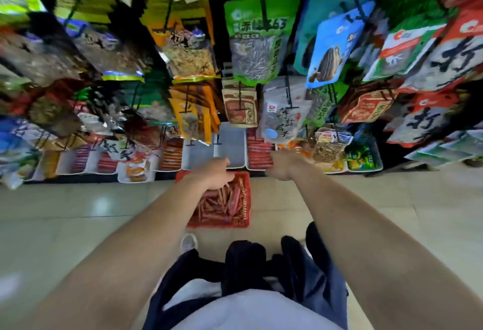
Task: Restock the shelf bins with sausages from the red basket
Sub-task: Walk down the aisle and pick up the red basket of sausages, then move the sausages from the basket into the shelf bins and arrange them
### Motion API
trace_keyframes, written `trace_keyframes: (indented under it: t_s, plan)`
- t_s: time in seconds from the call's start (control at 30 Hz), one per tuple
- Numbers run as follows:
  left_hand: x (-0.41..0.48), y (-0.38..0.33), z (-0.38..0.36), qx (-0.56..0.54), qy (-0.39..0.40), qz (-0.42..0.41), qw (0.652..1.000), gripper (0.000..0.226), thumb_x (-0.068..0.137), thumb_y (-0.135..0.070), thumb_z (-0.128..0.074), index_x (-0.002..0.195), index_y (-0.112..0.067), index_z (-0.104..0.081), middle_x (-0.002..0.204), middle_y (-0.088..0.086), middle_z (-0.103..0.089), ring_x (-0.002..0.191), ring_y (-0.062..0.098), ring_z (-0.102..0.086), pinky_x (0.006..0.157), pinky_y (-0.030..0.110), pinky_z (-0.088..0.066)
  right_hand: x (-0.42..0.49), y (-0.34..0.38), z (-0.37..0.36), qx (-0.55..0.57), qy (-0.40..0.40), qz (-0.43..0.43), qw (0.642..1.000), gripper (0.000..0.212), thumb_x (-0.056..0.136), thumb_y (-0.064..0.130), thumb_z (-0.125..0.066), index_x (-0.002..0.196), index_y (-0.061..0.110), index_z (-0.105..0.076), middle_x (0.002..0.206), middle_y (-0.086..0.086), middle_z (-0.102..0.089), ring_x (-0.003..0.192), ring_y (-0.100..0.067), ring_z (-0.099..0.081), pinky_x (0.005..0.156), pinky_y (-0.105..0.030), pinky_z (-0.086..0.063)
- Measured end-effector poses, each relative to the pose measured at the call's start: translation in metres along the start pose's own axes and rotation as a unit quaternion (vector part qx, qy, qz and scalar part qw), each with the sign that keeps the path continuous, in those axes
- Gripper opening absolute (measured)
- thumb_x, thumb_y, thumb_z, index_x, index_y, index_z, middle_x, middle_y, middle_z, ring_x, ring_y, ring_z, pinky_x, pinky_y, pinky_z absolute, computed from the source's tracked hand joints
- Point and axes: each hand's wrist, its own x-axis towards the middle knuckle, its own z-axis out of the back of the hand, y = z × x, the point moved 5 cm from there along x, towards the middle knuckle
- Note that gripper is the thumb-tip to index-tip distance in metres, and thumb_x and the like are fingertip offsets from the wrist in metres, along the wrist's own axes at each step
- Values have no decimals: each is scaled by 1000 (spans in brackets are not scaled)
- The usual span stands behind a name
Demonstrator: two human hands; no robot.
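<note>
A red basket (245, 214) stands on the floor against the shelf foot, with several red sausages (222, 204) piled inside. My left hand (215, 174) is down over the basket's far left corner, fingers curled among the sausages; the blur hides whether it grips any. My right hand (281, 166) reaches to the front edge of a white shelf bin (247, 157) filled with red sausages (258, 153); its fingers are hidden behind the hand. Between the two hands sits a white bin (232, 146) with a bare bottom.
More white bins (122, 176) with packaged snacks run along the bottom shelf to both sides. Hanging snack bags (256, 42) crowd the racks above the bins. Beige floor tiles (78, 212) spread to left and right; my legs and one shoe (188, 243) are just behind the basket.
</note>
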Motion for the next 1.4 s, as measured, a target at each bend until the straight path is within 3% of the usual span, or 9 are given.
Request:
trace_keyframes:
  t_s: [0.17, 0.27, 0.43, 0.73, 0.93, 1.13, 1.23, 1.33, 1.4]
  plan:
    - [-2, 121, 26, 31, -5, -19, 999, 60, 98, -45, -51, 149, -16, -37, 151, 9, -44, 129, 30, -51, 98, 39, -46, 28, 111, -15, 13, -16, -9, 1000, 49, 84, 44, -64, 126, 20, -61, 127, -11, -64, 111, -31, -62, 88, -34, -52]
    - [-9, 173, 31, 43, 0, -18, 999, 53, 97, -43, -53, 141, -14, -44, 138, 13, -54, 116, 32, -57, 83, 38, -48, 44, 153, -31, -5, 7, -20, 1000, 60, 77, 54, -62, 124, 18, -59, 122, -11, -64, 106, -31, -62, 86, -38, -54]
    - [1, 214, 16, 10, -17, -20, 1000, 48, 91, -50, -61, 120, -12, -54, 125, 14, -61, 112, 33, -59, 82, 38, -46, 59, 186, -51, -22, 18, -21, 999, 46, 84, 48, -63, 118, 17, -58, 121, -12, -62, 108, -33, -61, 88, -42, -53]
    - [87, 242, -75, -46, -12, 39, 998, 53, 92, -44, -50, 137, -17, -45, 134, 15, -56, 116, 34, -58, 90, 40, -48, 152, 143, -155, -61, 78, 12, 995, 46, 77, 46, -65, 116, 21, -61, 122, -9, -61, 112, -31, -60, 85, -34, -50]
    - [214, 269, -172, -14, -26, 30, 999, 53, 94, -45, -52, 138, -17, -47, 139, 11, -54, 123, 30, -54, 98, 42, -47, 279, 100, -259, -52, 44, 18, 998, 60, 69, 51, -52, 124, 27, -59, 126, -9, -62, 110, -32, -61, 90, -39, -53]
    - [333, 308, -281, 21, -38, 35, 998, 62, 95, -48, -51, 147, -16, -40, 152, 11, -42, 136, 30, -44, 110, 43, -39, 380, 68, -372, -47, 23, 23, 998, 48, 80, 42, -60, 122, 20, -59, 128, -14, -60, 114, -34, -60, 93, -38, -51]
    - [352, 321, -316, 11, -56, 29, 998, 61, 95, -45, -53, 147, -14, -40, 152, 13, -42, 136, 32, -43, 109, 42, -40, 402, 51, -414, -35, 14, 21, 999, 67, 67, 55, -53, 128, 27, -57, 134, -14, -58, 117, -34, -59, 96, -42, -51]
    - [341, 321, -341, -16, -62, 13, 998, 52, 94, -42, -57, 137, -13, -50, 140, 16, -55, 126, 32, -53, 97, 34, -46, 384, 38, -441, -17, 19, 0, 1000, 61, 76, 49, -58, 129, 20, -57, 133, -17, -59, 117, -36, -60, 96, -41, -51]
    - [327, 319, -355, -11, -53, 9, 998, 53, 93, -42, -58, 137, -15, -49, 142, 15, -53, 127, 32, -52, 96, 33, -43, 367, 31, -460, -40, 18, -8, 999, 75, 70, 59, -55, 133, 18, -52, 132, -16, -59, 117, -36, -59, 95, -42, -52]
